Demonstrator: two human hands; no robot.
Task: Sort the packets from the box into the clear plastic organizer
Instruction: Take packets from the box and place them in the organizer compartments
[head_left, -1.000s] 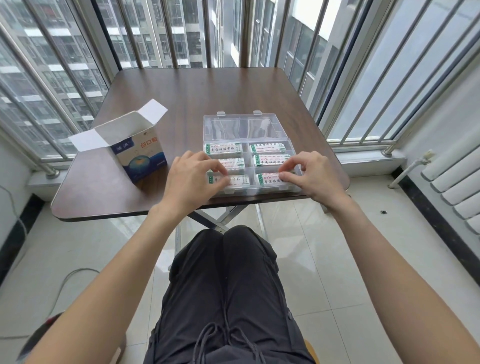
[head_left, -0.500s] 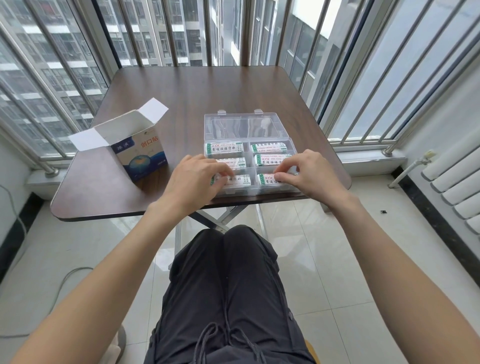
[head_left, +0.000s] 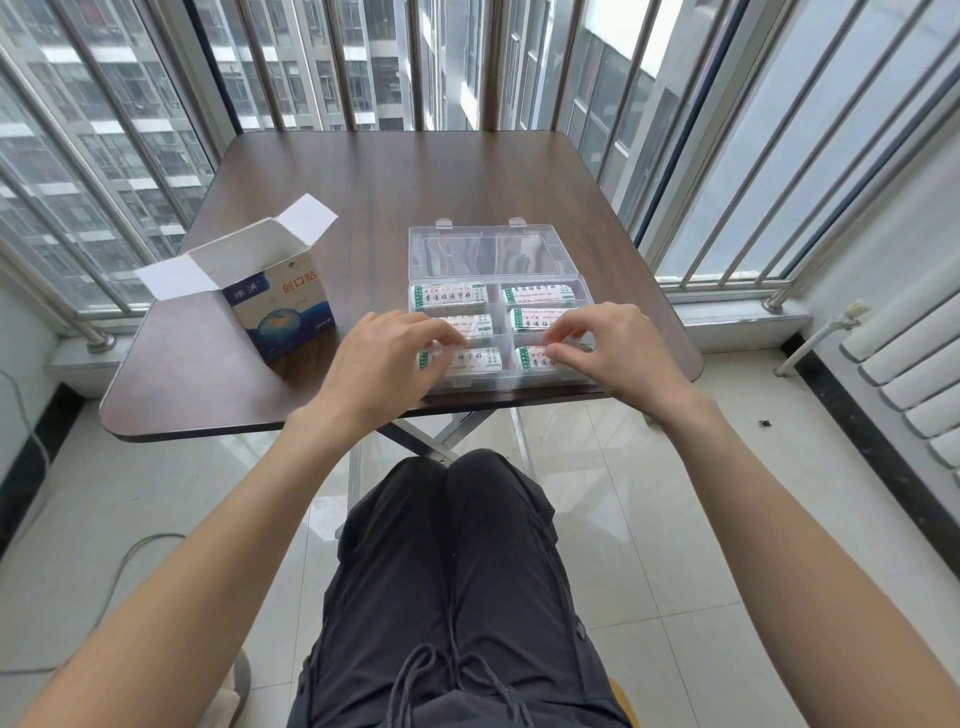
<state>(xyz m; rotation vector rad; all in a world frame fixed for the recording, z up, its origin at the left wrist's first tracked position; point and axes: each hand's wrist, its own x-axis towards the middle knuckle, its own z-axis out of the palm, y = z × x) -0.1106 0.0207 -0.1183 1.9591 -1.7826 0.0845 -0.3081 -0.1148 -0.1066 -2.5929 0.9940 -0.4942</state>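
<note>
The clear plastic organizer (head_left: 586, 295) lies at the table's near edge, its lid (head_left: 488, 254) folded flat behind it. White packets with green ends (head_left: 449, 293) fill its six compartments in two columns. My left hand (head_left: 382, 364) covers the left column, fingertips curled down on the middle-left packet; whether it grips is hidden. My right hand (head_left: 615, 351) hovers over the right column, thumb and forefinger pinched at the top of the near-right packet (head_left: 532, 361). The blue and white box (head_left: 283, 306) stands to the left with its flaps open.
The brown table (head_left: 395, 187) ends just below the organizer, rounded at the corners. Window bars (head_left: 358, 62) enclose the far and side edges. A radiator (head_left: 914, 374) is at the right. My dark-trousered legs (head_left: 452, 587) are under the near edge.
Both hands have shifted slightly away from me, from the near row toward the middle row. The right thumb and forefinger have closed closer together. Box and organizer stay put.
</note>
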